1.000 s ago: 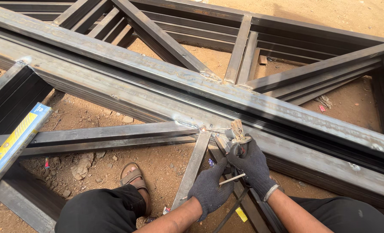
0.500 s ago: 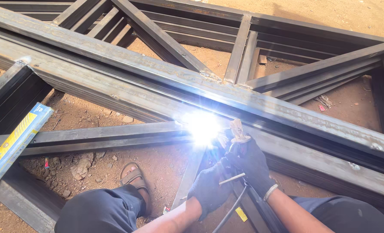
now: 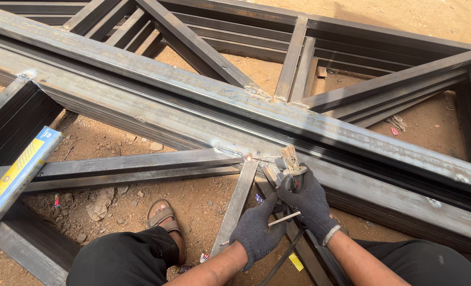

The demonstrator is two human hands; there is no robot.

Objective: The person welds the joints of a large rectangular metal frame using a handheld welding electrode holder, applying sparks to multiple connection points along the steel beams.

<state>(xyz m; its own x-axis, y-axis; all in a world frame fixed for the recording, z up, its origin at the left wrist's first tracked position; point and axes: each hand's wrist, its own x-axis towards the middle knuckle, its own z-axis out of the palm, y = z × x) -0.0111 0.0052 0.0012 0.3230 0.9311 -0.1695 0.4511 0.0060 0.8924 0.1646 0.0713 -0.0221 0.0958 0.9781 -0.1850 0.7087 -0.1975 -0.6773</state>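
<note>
Welding electrode holder, worn metal clamp (image 3: pixel 290 168): gripped in gloved right hand (image 3: pixel 310 204), rod tip glowing at joint of grey steel frame (image 3: pixel 140 74). Gloved left hand (image 3: pixel 256 233) closed around spare thin rod (image 3: pixel 284 219), just beside right hand.
</note>
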